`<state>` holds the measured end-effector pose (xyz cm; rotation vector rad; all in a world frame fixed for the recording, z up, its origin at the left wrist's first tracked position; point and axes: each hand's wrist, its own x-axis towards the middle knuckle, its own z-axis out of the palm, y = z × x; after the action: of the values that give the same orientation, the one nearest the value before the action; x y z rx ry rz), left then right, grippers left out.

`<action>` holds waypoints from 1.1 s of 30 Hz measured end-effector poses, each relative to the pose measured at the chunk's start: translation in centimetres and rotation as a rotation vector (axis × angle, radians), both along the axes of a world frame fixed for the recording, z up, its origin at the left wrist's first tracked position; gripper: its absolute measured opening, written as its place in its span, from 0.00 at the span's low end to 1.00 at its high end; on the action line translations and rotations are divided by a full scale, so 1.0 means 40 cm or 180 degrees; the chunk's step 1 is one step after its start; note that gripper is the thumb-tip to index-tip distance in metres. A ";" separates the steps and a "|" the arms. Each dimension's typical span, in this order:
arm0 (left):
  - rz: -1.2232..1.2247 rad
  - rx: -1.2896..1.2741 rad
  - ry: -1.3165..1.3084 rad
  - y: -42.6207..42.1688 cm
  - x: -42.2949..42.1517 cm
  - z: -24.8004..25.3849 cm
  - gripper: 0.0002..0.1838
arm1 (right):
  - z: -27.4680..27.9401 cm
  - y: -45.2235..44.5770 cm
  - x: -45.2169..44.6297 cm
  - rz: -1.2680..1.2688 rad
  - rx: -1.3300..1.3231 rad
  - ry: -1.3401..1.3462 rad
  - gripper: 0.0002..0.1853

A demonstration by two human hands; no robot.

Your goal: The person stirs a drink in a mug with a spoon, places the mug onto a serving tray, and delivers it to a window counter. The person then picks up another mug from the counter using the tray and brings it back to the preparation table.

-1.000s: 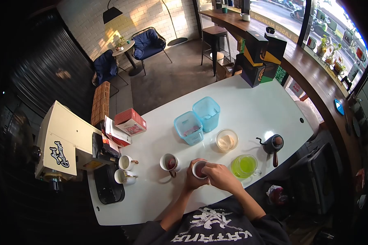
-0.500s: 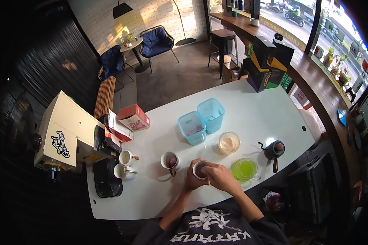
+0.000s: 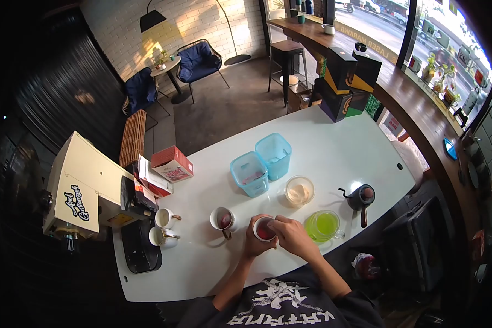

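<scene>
My left hand (image 3: 253, 240) is wrapped round a white cup (image 3: 264, 228) with dark red liquid in it, low over the white table (image 3: 333, 158). At the cup's right rim my right hand (image 3: 291, 234) is closed, its fingertips pressed together; what they hold is too small to make out. To the left stands another cup (image 3: 223, 219) with something dark red inside. On the right are a glass jug of green liquid (image 3: 322, 225) and a clear round tub (image 3: 299, 191) with pale contents.
Two blue containers (image 3: 250, 174) stand mid-table. A black kettle (image 3: 361, 198) is at the right, black boxes (image 3: 341, 82) at the back right. Two white mugs (image 3: 164, 218), a red box (image 3: 173, 164) and a cream machine (image 3: 79, 188) are at the left.
The view has shifted slightly. More dark red liquid shows in the held cup. Both hands keep nearly the same pose around it.
</scene>
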<state>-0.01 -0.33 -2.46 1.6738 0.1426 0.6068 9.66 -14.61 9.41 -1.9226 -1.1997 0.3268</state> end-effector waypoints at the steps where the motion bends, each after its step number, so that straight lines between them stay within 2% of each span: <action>1: -0.0014 -0.0030 -0.0018 -0.001 -0.001 0.001 0.43 | 0.000 0.001 -0.003 0.0074 0.0032 0.0010 0.10; 9: 0.0013 -0.0054 0.0036 -0.001 0.001 -0.008 0.43 | -0.016 -0.011 0.007 0.0324 -0.0096 -0.0181 0.12; 12: -0.0044 -0.0538 0.0215 -0.008 -0.003 -0.012 0.43 | -0.016 -0.010 0.011 0.0180 -0.0199 -0.0223 0.12; 14: -0.0027 -0.0351 0.0113 -0.006 -0.001 -0.001 0.42 | -0.022 0.002 0.008 -0.0066 -0.0155 -0.0234 0.12; 20: -0.0026 -0.0023 -0.0101 -0.002 0.001 -0.002 0.46 | -0.017 0.009 -0.008 0.0033 0.0076 0.0004 0.11; 23: -0.0036 -0.0308 -0.0113 -0.007 0.005 -0.020 0.48 | -0.029 0.006 -0.003 0.0255 -0.0132 -0.0047 0.10; 27: -0.0018 -0.0092 -0.0098 -0.004 0.003 -0.022 0.47 | -0.023 -0.002 0.003 0.0314 -0.0140 -0.0142 0.10; 33: 0.0055 -0.0017 -0.0044 -0.005 0.002 -0.004 0.46 | -0.019 0.010 0.009 -0.0035 -0.0109 -0.0274 0.10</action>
<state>0.06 -0.54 -2.62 1.6643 0.1488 0.6302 10.02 -14.20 8.64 -1.9897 -1.2462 0.2625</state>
